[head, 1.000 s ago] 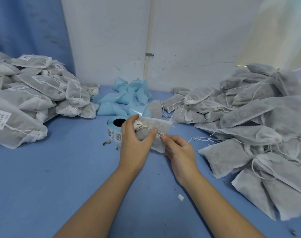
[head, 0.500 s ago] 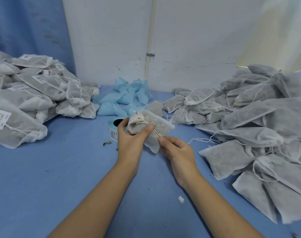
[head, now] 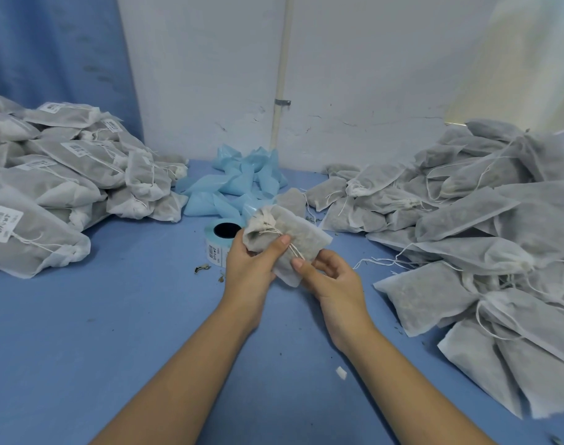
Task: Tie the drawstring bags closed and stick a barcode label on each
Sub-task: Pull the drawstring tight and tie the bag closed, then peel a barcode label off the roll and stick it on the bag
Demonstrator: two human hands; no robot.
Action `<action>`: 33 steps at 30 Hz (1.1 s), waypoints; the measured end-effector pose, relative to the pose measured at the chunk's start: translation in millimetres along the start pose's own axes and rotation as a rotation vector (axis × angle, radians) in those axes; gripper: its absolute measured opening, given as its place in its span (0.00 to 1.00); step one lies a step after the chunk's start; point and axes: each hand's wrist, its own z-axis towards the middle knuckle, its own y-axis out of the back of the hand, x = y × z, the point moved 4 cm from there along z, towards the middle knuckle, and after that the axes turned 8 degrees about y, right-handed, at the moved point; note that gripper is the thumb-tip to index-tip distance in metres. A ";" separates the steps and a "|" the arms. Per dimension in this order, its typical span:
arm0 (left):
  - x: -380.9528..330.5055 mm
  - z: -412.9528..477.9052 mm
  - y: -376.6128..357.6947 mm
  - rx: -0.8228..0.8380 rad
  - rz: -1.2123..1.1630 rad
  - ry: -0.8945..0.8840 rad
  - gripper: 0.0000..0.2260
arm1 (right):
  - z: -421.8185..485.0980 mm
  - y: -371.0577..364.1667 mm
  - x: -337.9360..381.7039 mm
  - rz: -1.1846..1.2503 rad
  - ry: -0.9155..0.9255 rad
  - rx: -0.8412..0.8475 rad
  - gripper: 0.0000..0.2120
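Note:
A small grey mesh drawstring bag (head: 301, 234) hangs over the blue table, its gathered neck pointing up and left. My left hand (head: 251, 268) grips the bag just below the neck, thumb across the front. My right hand (head: 330, 279) pinches the white drawstring (head: 295, 250) where it trails down from the neck. A roll of barcode labels (head: 218, 239) on blue backing stands on the table right behind my left hand.
A pile of tied, labelled bags (head: 65, 181) fills the left side. A bigger heap of unlabelled bags (head: 467, 226) with loose strings covers the right. Peeled blue backing scraps (head: 239, 184) lie by the wall. Small crumbs (head: 202, 268) dot the blue tabletop (head: 113, 316).
The bag has tipped so its neck now points up and left. My right hand has kept its pinch on the string, close under the bag. Both hands stay nearly in place.

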 end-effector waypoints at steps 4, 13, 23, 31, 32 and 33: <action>1.6 -2.2 -1.0 0.043 -0.076 0.055 0.06 | 1.9 -0.6 -1.9 0.077 -0.058 0.038 0.14; -24.7 3.8 15.4 -0.015 -0.003 -0.043 0.12 | 3.8 -6.2 -8.1 -0.187 -0.004 0.098 0.16; -35.5 2.3 47.7 -0.138 0.578 -0.202 0.19 | 18.2 -42.1 -6.8 -1.208 0.314 0.271 0.27; -29.0 10.3 53.6 -0.215 0.979 -0.194 0.20 | 17.1 -41.1 -7.6 -1.200 0.309 0.239 0.22; -28.3 11.1 52.7 -0.219 1.020 -0.205 0.17 | 18.3 -39.2 -9.2 -1.185 0.280 0.216 0.20; -27.9 11.7 52.5 -0.230 1.054 -0.213 0.16 | 19.3 -36.8 -10.8 -1.169 0.243 0.188 0.18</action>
